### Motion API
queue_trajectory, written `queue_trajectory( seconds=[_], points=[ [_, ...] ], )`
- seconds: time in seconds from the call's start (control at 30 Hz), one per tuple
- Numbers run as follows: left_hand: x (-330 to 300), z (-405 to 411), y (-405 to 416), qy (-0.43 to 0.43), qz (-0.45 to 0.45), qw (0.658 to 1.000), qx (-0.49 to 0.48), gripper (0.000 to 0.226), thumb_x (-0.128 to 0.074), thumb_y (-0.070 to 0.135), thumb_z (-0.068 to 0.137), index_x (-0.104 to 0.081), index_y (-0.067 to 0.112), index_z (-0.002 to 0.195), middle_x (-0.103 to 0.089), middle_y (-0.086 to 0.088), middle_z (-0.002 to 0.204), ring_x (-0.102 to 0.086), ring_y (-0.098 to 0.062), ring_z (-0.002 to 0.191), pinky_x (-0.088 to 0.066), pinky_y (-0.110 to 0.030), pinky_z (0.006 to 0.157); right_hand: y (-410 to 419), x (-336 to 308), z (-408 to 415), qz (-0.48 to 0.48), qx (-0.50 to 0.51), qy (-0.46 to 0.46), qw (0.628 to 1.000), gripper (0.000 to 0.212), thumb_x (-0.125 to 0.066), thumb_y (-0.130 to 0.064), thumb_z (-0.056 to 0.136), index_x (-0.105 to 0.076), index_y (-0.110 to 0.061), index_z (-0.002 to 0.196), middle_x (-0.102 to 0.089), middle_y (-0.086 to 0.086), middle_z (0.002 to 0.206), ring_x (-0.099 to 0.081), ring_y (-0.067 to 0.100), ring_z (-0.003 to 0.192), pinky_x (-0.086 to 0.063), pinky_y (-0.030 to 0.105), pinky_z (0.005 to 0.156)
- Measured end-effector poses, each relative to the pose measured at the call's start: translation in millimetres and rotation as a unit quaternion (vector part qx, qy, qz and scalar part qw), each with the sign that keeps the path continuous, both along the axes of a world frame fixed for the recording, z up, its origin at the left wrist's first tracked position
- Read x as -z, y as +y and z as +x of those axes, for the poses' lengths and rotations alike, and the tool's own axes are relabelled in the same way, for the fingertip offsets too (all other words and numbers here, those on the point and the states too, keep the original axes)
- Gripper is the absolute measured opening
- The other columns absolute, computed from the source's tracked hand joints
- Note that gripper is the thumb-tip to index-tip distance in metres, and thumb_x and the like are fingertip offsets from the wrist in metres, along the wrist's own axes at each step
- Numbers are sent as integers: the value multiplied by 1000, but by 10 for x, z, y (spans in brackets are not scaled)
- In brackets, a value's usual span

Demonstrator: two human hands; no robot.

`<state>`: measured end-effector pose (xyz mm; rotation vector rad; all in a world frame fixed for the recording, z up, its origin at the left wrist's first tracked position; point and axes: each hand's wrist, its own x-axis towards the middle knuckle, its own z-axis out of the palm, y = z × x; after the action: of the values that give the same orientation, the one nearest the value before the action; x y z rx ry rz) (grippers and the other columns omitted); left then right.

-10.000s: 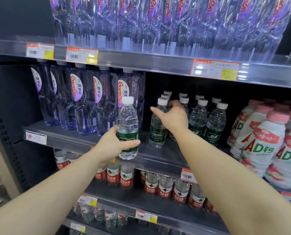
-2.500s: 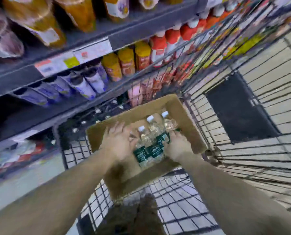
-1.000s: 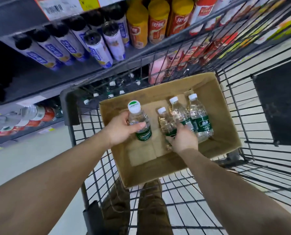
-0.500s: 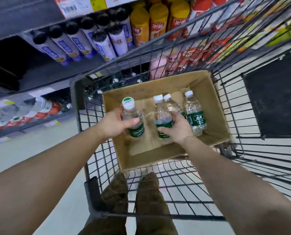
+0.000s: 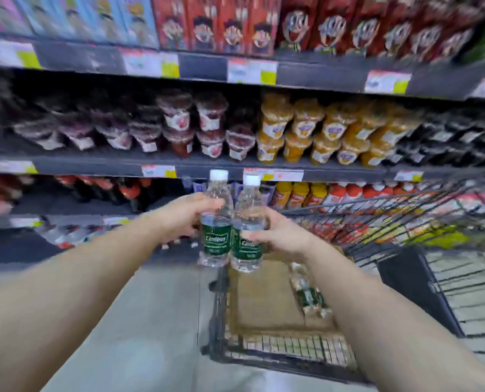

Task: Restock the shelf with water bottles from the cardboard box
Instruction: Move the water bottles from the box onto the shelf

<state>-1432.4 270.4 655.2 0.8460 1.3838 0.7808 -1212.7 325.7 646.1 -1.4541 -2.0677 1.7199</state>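
- Currently left hand [image 5: 179, 219] grips one bottle [image 5: 216, 222], right hand [image 5: 275, 236] grips another bottle [image 5: 247, 230].
- Both upright, touching, above box [image 5: 264, 301] in cart [image 5: 405, 278].
- More bottles lie in box.

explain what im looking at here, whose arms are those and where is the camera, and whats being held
There is no machine here. The arms belong to a person wearing a wide-angle camera on the head, so you see forward and down, as they do.

The left hand grips one water bottle, and the right hand grips a second water bottle. Both are upright, side by side, with white caps and green labels.

Below them stands a wire shopping cart holding an open cardboard box; at least one more bottle lies inside, though blur hides the count.

Behind are store shelves with dark red jars, orange jars and, above, red cartons. The picture is blurred.
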Motion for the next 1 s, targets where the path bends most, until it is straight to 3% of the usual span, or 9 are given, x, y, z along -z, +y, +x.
queue_trajectory(
  seconds=[0.13,0.2,0.27,0.4,0.53,0.63,0.77,0.87,1.0],
  points=[
    [-600,-1014,-601,0,73,993,-89,53,-73,50,78,-65,23,122,-67,-8,129,-61,-27,121,-44,-49,106,-372,-614,-1158,13,1,57,998,96,-67,-74,68,-34,-28,147,-41,-5,147,-44,20,130,-49,44,96],
    [-882,-1542,-1032,3,104,987,-118,35,-57,50,92,-67,22,111,-77,-5,102,-73,-19,93,-55,-34,88,-680,-875,-1818,13,-11,91,996,104,-67,-78,63,-34,-26,147,-38,-5,151,-42,23,134,-54,47,86],
    [-1155,-2085,-1525,9,129,980,-151,31,-46,44,99,-66,21,103,-78,0,80,-73,-14,69,-56,-22,62,-1035,-1086,-2510,18,-40,130,990,91,-68,-72,67,-42,-26,141,-44,-4,146,-46,25,130,-57,43,76],
    [-1565,-3122,-2557,77,172,957,-221,14,-53,33,98,-61,22,101,-76,10,70,-71,-6,61,-54,-26,64,-1785,-1405,-3836,22,-115,156,981,87,-73,-73,59,-49,-31,131,-57,-2,134,-59,29,117,-56,51,86],
    [-1722,-4040,-3362,117,173,923,-324,30,-65,36,92,-59,15,112,-78,4,91,-74,-14,77,-59,-34,78,-2392,-1638,-4945,26,-187,193,963,54,-70,-47,83,-49,-27,129,-63,4,126,-67,30,106,-57,55,82],
    [-1751,-4621,-3761,125,187,895,-385,71,-75,52,78,-47,18,134,-62,4,128,-62,-19,110,-47,-44,100,-2661,-1800,-5628,31,-223,213,951,74,-75,-46,79,-39,-26,141,-58,3,131,-69,26,100,-58,52,79],
    [-1810,-5265,-4011,159,203,867,-426,98,-79,63,65,-41,19,143,-54,1,140,-57,-22,119,-43,-45,104,-2777,-1929,-6501,66,-254,240,935,87,-79,-57,67,-41,-26,139,-52,4,138,-70,23,98,-60,48,72],
    [-1866,-5772,-4028,206,215,841,-451,99,-80,61,65,-40,17,144,-53,-1,139,-56,-24,120,-45,-46,104,-2741,-1981,-7139,89,-275,261,921,80,-77,-51,74,-40,-24,140,-55,3,134,-68,21,99,-60,47,73],
    [-1941,-6522,-3947,257,223,797,-498,68,-80,45,76,-48,21,131,-63,-2,125,-64,-21,108,-52,-44,97,-2633,-2090,-7924,176,-302,256,901,81,-73,-52,79,-35,-22,144,-50,-6,132,-59,18,109,-55,39,84]
  ],
)
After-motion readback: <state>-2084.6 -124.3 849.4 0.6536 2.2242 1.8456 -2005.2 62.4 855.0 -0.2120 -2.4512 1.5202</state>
